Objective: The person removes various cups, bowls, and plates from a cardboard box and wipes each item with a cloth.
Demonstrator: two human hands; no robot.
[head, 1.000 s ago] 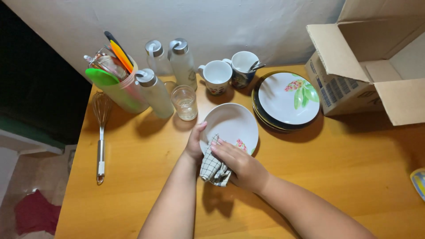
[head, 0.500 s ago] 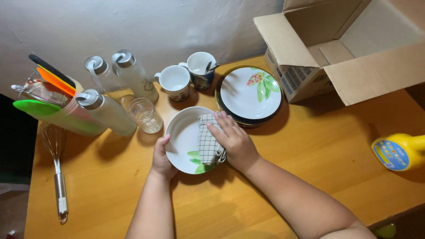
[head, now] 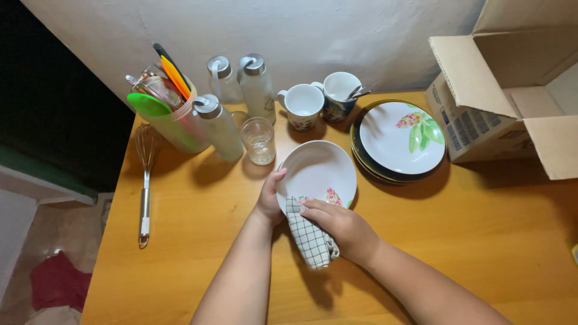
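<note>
Bowl (head: 316, 171) gripped by left hand (head: 269, 198); right hand (head: 340, 225) apparently presses cloth (head: 308, 238) against rim.

Warm light from above falls evenly on the desk (head: 198, 241), casting soft shadows beneath the dishes, while the left edge stays dark; focus is sharp.

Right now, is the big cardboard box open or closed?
Open. The cardboard box by the stack of plates has its flaps folded outward, and the bare inside shows. What is inside it cannot be told.
</note>
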